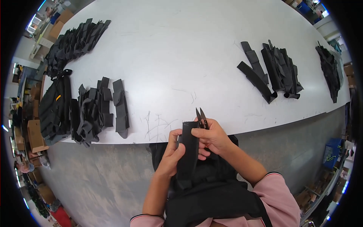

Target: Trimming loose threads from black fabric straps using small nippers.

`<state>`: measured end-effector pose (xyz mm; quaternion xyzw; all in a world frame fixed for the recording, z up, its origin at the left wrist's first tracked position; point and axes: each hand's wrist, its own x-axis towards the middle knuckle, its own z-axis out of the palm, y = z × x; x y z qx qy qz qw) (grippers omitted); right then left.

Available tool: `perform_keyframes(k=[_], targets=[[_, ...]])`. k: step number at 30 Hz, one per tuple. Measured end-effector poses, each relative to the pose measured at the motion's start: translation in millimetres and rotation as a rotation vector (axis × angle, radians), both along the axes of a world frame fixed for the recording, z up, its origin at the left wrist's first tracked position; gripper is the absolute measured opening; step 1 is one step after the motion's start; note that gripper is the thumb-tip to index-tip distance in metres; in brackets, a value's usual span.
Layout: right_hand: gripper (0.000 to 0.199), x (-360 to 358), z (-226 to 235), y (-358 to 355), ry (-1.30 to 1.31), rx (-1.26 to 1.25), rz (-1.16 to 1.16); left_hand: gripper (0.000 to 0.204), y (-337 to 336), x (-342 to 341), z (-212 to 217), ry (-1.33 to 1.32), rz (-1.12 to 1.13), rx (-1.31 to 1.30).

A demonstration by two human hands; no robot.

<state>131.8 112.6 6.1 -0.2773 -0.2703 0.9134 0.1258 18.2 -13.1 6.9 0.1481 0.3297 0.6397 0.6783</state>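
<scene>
Black apron (pixel 215 206) nearest, over the wearer's front, pink sleeves (pixel 278 193) at either side. White table (pixel 162 68) fills most of the view beyond; grey floor (pixel 106 178) below its near edge. Upper left: long heap (pixel 77 43) of folded black webbing, pieces overlapping. Just below it, at the table's left end, black bag (pixel 55 106) with a small orange tab (pixel 58 97). Beside the bag, toward the near edge, second heap (pixel 92 109), with one separate length (pixel 121 108) just to its right. Right side: third heap (pixel 281 70), two lengths lying to its left. Farther right, near the table's end, dark bundle (pixel 328 72). Blue crate (pixel 332 153) low at far right, off the table.

Strip (pixel 186 155), black and flat, held lengthwise above the lap, its top end over the table's near edge. Left hand (pixel 172 155) grasping its left side, thumb in front. Right hand (pixel 213 138) clasping small dark snips (pixel 201 117), thumb against the strip's upper right edge. Snips' blades point away from the wearer, tips parted. Thin dark lines (pixel 149 126) on the tabletop nearby; threads or marks, cannot tell.
</scene>
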Motion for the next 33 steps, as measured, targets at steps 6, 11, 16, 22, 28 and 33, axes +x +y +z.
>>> perform_keyframes(k=[6, 11, 16, 22, 28, 33], targets=[[0.024, 16, 0, -3, -0.440, 1.349, -0.163, 0.071, 5, 1, -11, -0.093, 0.075, -0.094], [0.031, 26, 5, 21, -0.332, 1.658, 0.011, 0.073, 7, -6, -2, -0.138, -0.048, -0.108], [0.022, 21, 8, 30, -0.267, 1.695, 0.043, 0.073, 5, -11, 0, -0.115, -0.154, -0.097], [0.024, 25, 7, 27, -0.270, 1.803, 0.038, 0.071, 0, -13, 4, -0.111, -0.162, -0.141], [0.025, 26, 10, 22, -0.262, 1.730, 0.017, 0.069, 2, -10, 5, -0.097, -0.180, -0.153], [0.021, 24, 11, 19, -0.260, 1.616, -0.063, 0.065, 0, -9, -2, 0.007, -0.134, -0.180]])
